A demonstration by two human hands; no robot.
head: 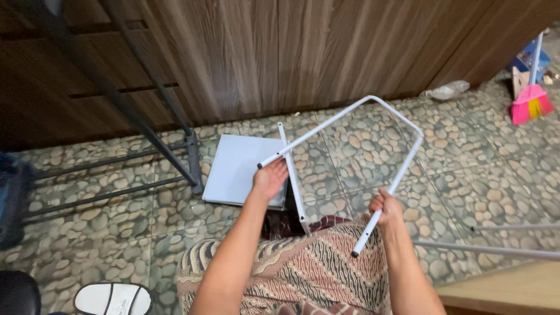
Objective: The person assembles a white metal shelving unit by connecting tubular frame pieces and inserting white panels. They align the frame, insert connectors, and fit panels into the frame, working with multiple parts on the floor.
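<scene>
**Tube frame held over the lap, one hand on each leg**

Floor [478, 169] of pebble-pattern tile is filling most of the view, with a wood-grain wall [245, 52] running behind it. A dark rack [146, 122] is leaning across the left side. A grey panel [239, 169] is lying flat on the tile, just past the knees.

The frame [402, 119], a white tube bent into a U, is hanging in the air over the patterned skirt [315, 262], its closed bend pointing away toward the wall and both open ends pointing back at the person. It is looking light and stiff: thin-walled, painted smooth, holding its shape with no sag across the span. The paint is likely making it a little slippery, and the long reach is likely letting the far bend swing if only one leg is held.

A second, straight white bar [291, 175] is crossing under the frame, from the panel down to the skirt.

The right hand [386, 209] is clenching the right leg a little above its open end, fingers wrapped fully round. The left hand [270, 178] is cupping the other leg's end, palm up, fingers curled only loosely; whether it is truly gripping I cannot tell.

Best hold, in my judgement: both straight legs near the ends, as now, not the bend.

A pink broom [529, 104] is standing far right; a white sandal [114, 298] is lying bottom left.
</scene>
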